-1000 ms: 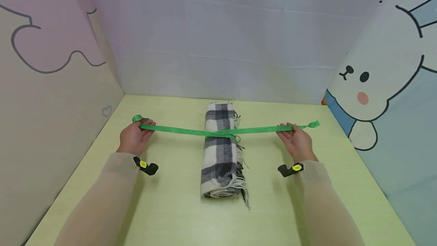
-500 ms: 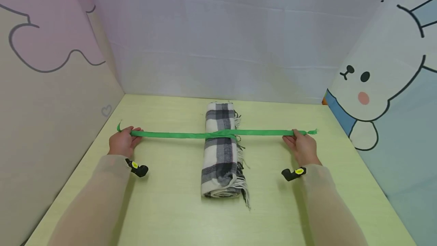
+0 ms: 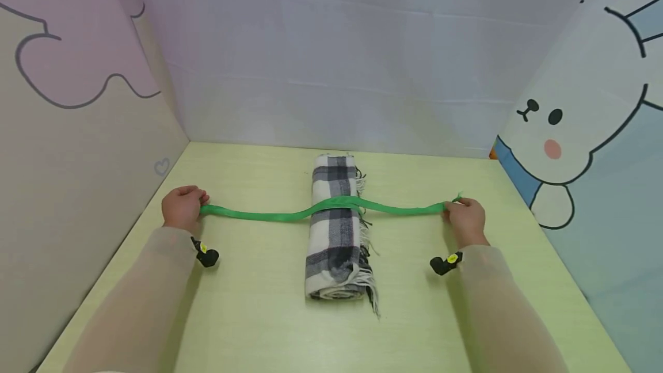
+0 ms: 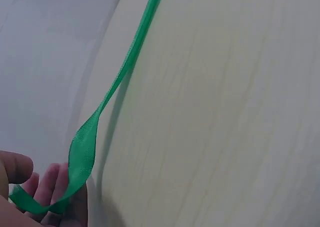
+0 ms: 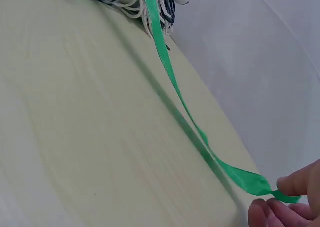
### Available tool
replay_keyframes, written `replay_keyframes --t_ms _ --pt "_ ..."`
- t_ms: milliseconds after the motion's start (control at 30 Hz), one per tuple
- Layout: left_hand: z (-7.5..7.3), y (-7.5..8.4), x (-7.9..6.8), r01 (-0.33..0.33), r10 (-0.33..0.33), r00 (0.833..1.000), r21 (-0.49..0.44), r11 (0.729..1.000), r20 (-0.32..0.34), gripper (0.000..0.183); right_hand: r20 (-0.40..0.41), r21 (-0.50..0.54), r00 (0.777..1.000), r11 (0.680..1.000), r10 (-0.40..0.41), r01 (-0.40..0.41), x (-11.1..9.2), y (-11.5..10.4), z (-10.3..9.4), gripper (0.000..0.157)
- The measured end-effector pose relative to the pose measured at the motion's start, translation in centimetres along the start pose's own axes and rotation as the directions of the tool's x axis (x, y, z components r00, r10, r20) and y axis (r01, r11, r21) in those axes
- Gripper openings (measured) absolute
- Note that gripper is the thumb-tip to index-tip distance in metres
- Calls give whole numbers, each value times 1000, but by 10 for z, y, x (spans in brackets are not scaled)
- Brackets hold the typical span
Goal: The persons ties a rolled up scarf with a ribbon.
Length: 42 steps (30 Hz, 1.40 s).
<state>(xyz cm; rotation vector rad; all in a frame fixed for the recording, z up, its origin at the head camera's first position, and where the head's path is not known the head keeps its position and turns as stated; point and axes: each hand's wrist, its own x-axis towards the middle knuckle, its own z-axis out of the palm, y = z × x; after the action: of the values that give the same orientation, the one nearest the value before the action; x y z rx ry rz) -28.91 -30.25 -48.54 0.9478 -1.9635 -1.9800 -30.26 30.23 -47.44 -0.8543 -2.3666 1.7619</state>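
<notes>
A rolled plaid blanket (image 3: 335, 252) in white and grey, fringed along its right side, lies lengthwise on the table. A green ribbon (image 3: 269, 216) crosses over it, with the two sides overlapping on top of the roll. At the left, my left hand (image 3: 183, 206) holds one ribbon end; in the left wrist view the ribbon (image 4: 82, 154) twists and runs across the curled fingers (image 4: 47, 187) below the thumb. My right hand (image 3: 466, 220) pinches the other end between thumb (image 5: 300, 181) and fingers. Both stretches sag slightly between blanket and hands.
The pale yellow table (image 3: 259, 327) meets a white cloth backdrop (image 3: 331, 73) behind. Cartoon-printed side panels stand left and right, a rabbit (image 3: 580, 131) on the right one. Black wrist mounts (image 3: 208, 257) sit at both cuffs.
My left hand has moved outward to the left, and my right hand slightly right. The ribbon, pulled straight half a second ago, now hangs slack in a gentle curve. The blanket has stayed put.
</notes>
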Motion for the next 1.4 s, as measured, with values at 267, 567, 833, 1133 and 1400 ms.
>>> replay_keyframes --t_ms 267,567,833,1133,1400 --pt "7 3 -1 -203 214 977 365 909 11 48 -11 -160 996 983 -91 88 -6 -9 7 60" --pt "48 17 -33 -434 353 899 423 795 258 48 176 -175 924 913 -339 369 -31 -26 45 53" --pt "80 20 -58 -533 331 811 374 759 483 46 406 -219 831 842 -380 492 -56 -40 81 51" --pt "115 16 -80 -608 244 701 382 696 671 45 599 -277 728 766 -335 580 -67 -48 110 50" --pt "127 10 -89 -701 138 624 472 534 769 49 639 -301 706 745 -306 596 -72 -44 131 52"
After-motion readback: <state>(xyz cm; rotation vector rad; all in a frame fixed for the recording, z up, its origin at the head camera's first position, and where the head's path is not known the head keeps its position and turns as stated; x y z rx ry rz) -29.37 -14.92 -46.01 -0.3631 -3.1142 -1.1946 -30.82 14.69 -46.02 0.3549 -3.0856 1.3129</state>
